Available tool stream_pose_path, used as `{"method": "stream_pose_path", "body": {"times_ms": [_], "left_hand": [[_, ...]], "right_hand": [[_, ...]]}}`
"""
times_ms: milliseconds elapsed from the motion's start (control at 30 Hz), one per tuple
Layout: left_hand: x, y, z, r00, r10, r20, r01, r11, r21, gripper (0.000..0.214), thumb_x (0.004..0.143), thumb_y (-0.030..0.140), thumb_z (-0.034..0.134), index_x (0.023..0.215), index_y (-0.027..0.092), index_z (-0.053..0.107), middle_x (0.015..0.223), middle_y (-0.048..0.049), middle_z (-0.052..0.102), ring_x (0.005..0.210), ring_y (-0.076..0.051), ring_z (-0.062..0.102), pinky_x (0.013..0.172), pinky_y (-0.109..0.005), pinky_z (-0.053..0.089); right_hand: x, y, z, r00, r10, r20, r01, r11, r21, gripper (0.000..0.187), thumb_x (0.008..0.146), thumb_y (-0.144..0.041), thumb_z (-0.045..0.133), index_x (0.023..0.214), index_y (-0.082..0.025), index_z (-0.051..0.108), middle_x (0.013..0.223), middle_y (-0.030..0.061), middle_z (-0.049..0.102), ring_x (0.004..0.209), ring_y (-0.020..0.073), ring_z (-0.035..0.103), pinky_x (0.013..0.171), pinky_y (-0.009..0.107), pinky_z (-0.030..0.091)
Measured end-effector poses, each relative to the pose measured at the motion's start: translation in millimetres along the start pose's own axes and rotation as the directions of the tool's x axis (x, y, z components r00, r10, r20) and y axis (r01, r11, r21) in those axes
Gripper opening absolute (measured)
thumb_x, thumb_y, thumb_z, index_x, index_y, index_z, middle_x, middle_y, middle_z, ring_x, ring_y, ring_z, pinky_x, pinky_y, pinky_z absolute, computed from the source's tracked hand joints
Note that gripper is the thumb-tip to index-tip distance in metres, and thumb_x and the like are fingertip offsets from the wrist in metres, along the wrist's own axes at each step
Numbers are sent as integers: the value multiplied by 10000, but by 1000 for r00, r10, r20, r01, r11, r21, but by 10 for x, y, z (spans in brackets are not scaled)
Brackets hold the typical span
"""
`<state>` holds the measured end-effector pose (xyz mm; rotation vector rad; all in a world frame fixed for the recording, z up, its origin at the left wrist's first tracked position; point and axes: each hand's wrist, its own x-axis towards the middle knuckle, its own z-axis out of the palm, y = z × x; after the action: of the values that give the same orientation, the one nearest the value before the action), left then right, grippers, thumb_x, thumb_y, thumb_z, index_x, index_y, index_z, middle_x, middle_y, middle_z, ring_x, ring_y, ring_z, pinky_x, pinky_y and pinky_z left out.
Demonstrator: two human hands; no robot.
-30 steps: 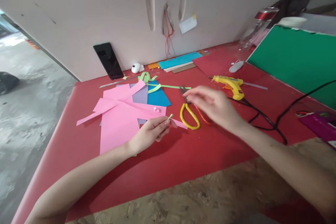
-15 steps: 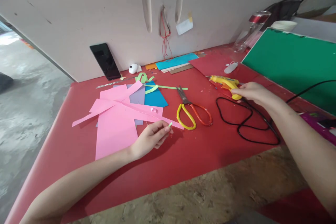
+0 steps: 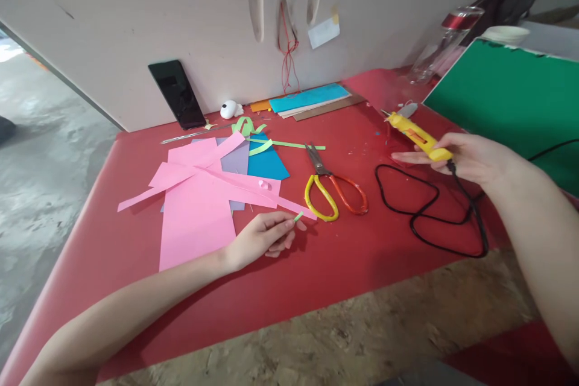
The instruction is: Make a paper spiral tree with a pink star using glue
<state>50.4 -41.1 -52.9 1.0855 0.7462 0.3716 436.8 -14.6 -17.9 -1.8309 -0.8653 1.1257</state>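
In my left hand (image 3: 265, 234) a small green paper strip (image 3: 298, 216) is pinched between thumb and finger, low over the red tabletop. My right hand (image 3: 465, 154) grips a yellow hot glue gun (image 3: 418, 137) by its handle, its metal nozzle pointing up and left. The black cord (image 3: 434, 193) trails from the gun and loops on the table. Between the hands lie scissors (image 3: 326, 184) with one yellow and one red handle, blades slightly apart. Pink paper (image 3: 196, 217) and pink strips lie left of the scissors, over purple paper (image 3: 234, 158) and blue paper (image 3: 266, 157).
Curled green paper strips (image 3: 246, 126) lie behind the pink paper. A phone (image 3: 177, 94) leans on the wall at the back left. Blue strips (image 3: 310, 98) lie along the wall. A green board (image 3: 506, 90) and a clear bottle (image 3: 446, 45) stand at the right.
My right hand has lifted the glue gun off the table and turned it, moving slightly right. My left hand keeps its pinch on the green strip, nearly still. The view has shifted a little.
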Motion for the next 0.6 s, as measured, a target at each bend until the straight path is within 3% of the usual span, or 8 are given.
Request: {"method": "stream_pose_path", "body": {"times_ms": [67, 200, 400, 600], "left_hand": [[-7, -7, 5, 1000, -1, 6, 1, 1000, -8, 485, 746, 585, 680, 875, 123, 610, 591, 69, 473, 426, -11, 287, 416, -203, 196], [-17, -2, 11, 1000, 9, 13, -9, 1000, -11, 448, 758, 558, 678, 848, 125, 609, 584, 64, 480, 428, -17, 305, 415, -206, 214], [-2, 1, 20, 1000, 26, 8, -26, 1000, 1, 403, 776, 519, 672, 835, 125, 613, 581, 60, 482, 438, -28, 328, 419, -211, 245], [-8, -2, 16, 1000, 13, 17, -13, 1000, 17, 392, 786, 514, 661, 822, 127, 612, 576, 56, 488, 441, -31, 337, 427, -209, 257]], "right_hand": [[-54, -21, -11, 997, 61, 43, -65, 992, 106, 186, 791, -58, 374, 859, -108, 539, 989, 290, 664, 999, 251, 717, 390, 120, 323], [-130, -43, 15, 994, 95, 57, -106, 966, 234, 265, 679, -49, 400, 896, -131, 528, 1004, 268, 675, 938, 246, 736, 432, 94, 416], [-237, -118, 85, 988, 123, 95, -145, 951, 274, 538, 591, -22, 387, 1086, -162, 543, 1016, 233, 703, 910, 266, 742, 552, 198, 543], [-229, -119, 78, 987, 106, 120, -134, 955, 263, 405, 608, -33, 399, 961, -163, 548, 1032, 215, 702, 918, 295, 735, 633, 347, 581]]}}
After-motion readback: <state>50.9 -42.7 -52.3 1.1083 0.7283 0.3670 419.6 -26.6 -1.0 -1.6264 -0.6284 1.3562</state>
